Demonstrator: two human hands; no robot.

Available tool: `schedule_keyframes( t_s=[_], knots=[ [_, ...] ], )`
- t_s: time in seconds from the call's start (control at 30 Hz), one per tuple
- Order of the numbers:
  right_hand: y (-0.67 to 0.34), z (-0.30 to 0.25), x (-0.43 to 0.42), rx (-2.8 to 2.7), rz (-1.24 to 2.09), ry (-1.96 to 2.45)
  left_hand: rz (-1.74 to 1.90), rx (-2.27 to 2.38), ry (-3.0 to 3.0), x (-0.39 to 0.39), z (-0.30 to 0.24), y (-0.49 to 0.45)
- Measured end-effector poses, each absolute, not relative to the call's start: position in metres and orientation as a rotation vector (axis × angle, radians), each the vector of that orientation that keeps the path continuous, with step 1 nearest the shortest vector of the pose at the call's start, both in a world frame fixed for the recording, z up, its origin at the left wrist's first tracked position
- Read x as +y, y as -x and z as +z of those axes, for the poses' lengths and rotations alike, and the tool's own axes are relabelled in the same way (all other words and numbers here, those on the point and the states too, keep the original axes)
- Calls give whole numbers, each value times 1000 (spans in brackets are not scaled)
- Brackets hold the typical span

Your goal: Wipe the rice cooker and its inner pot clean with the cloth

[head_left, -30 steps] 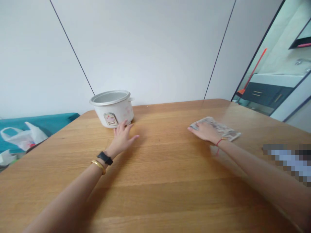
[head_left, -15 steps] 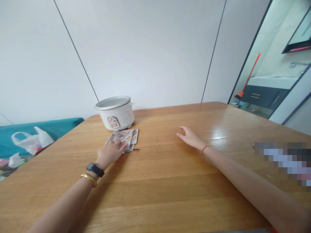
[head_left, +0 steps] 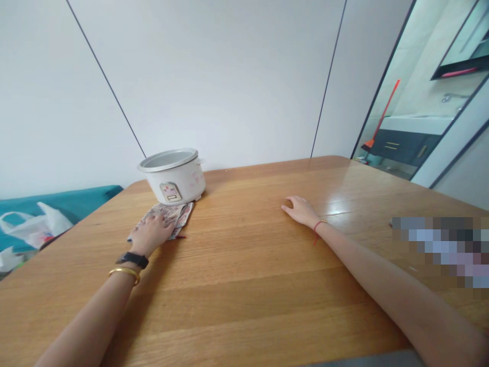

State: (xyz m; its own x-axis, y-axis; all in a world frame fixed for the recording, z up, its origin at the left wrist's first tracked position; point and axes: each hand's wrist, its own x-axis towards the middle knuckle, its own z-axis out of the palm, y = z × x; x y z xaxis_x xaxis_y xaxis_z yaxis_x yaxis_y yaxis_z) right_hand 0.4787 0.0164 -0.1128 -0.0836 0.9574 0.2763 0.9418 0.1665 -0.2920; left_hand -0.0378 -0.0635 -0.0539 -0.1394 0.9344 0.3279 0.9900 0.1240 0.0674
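My left hand [head_left: 153, 234] lies palm down on a folded, patterned cloth [head_left: 183, 214], its fingers bent over the fabric and pressing it to the wooden table [head_left: 244, 285]. The palm covers part of the cloth; a small dark red loop shows at its near right corner. Just behind the cloth stands a white rice cooker [head_left: 173, 176] without a lid, a panel on its front. My right hand [head_left: 301, 210] rests at the table's middle right, thumb apart from curved fingers, with nothing in it.
A pale wall [head_left: 229, 81] stands behind the table. At the left, a white plastic bag [head_left: 36, 227] sits on a teal seat [head_left: 87, 199]. A pixelated patch covers the table's right side. Beyond a doorway are an orange broom [head_left: 385, 114] and a sink cabinet [head_left: 405, 145].
My left hand has slid to the left along the table, taking the cloth with it. My right hand's fingers are curled a little more. The camera view has shifted slightly.
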Motion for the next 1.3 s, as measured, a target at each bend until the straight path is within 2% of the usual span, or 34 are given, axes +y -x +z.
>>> schedule_keyframes(
  t_s=[0.07, 0.2, 0.3, 0.43, 0.67, 0.77, 1.03, 1.3],
  knots=[
    [-476, -110, 17, -2039, 41, 1856, -365, -2124, 1925, -61, -51, 16],
    [-464, -102, 18, -2006, -8, 1981, -529, -2026, 2353, -44, -52, -26],
    [-457, -102, 15, -1978, -64, 2007, -664, -2006, 2547, -34, -66, -49],
    [-457, -108, 11, -1983, -40, 1943, -668, -1801, 2706, -36, -90, -64],
    [-471, -108, 15, -1890, 90, 1602, -611, -1765, 2721, -38, -97, -63],
    [-483, -107, 14, -1885, 139, 1588, -588, -1763, 2718, -39, -95, -64],
    [-485, -109, 6, -2020, -135, 1823, -553, -1746, 2664, -40, -96, -67],
    [-485, -115, 3, -2001, -266, 1796, -489, -1646, 2675, -35, -88, -69]
  ],
)
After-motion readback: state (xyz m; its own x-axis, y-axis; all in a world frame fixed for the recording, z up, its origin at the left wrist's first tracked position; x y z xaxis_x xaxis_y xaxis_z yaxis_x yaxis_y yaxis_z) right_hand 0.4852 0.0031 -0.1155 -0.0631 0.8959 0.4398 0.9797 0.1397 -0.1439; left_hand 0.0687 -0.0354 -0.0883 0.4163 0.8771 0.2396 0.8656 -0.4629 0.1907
